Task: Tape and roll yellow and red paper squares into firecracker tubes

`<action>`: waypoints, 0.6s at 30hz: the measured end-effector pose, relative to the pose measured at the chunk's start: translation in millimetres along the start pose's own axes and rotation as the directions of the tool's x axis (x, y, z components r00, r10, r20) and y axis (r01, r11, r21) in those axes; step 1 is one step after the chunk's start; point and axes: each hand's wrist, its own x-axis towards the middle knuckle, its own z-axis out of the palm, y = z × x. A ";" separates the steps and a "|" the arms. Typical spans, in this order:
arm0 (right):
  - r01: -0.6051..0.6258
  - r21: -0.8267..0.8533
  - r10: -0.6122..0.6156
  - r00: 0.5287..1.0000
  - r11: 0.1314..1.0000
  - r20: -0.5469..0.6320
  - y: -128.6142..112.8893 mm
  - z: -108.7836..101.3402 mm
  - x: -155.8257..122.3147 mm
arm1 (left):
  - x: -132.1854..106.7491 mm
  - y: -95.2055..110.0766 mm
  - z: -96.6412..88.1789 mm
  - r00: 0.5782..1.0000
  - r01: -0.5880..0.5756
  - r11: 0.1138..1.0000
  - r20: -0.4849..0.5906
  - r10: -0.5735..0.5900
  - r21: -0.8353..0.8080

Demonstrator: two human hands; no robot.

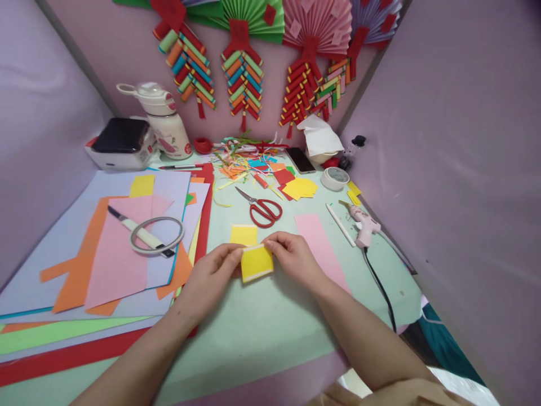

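Left hand (217, 264) and right hand (293, 256) are both pinching a little yellow paper square (257, 263) by its far corners, pale strips along two edges, over a smooth, pale green worktop (262, 327). Right behind it: another flat yellow piece (244, 233), red-handled scissors (264, 213), then stringy scraps (236, 159). Pleated paper fans (316, 25) cover the pinkish wall (274, 73) up top.

Two hands (217, 266), one held yellow paper (257, 263), four firecracker strings (242, 84), one pair of scissors (257, 201), one glue gun (363, 224), one knife (146, 235), one bottle (169, 132), one white stick (340, 225).
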 end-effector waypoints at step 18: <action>-0.479 -0.826 -0.128 0.837 0.297 -0.531 78.5 -153.3 -51.1 | -3.0 8.5 -3.5 0.996 0.013 0.958 -0.083 0.012 0.287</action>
